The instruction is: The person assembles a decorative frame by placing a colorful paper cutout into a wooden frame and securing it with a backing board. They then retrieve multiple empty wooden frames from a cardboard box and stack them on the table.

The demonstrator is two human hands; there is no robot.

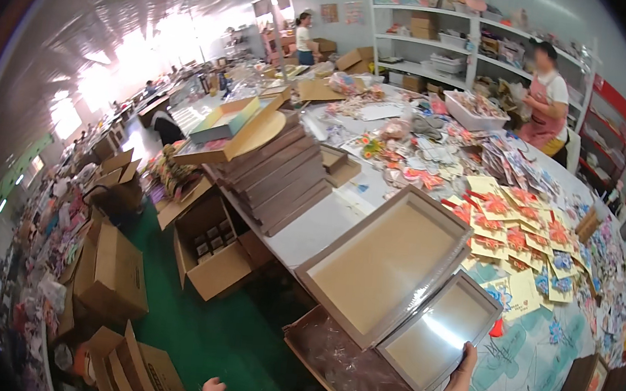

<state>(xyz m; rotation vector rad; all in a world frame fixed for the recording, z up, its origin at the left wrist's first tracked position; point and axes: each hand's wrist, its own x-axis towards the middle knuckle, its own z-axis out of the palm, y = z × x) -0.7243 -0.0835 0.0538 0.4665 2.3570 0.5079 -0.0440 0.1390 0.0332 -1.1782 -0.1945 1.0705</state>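
Note:
My right hand grips the right edge of a small grey-brown shallow frame with a shiny clear front that reflects a bright streak of light. That frame lies tilted at the table's near edge, overlapping the corner of a larger frame of the same colour with a beige inside. My left hand hangs low over the green floor, away from the table, its fingers curled with nothing visible in them. Below the frames, an open carton holds brown items under clear plastic.
A stack of brown frames stands left of the large frame. Cream cards with red and blue flowers cover the table's right side. Open cartons stand on the floor at left. A person in a pink apron stands across the table.

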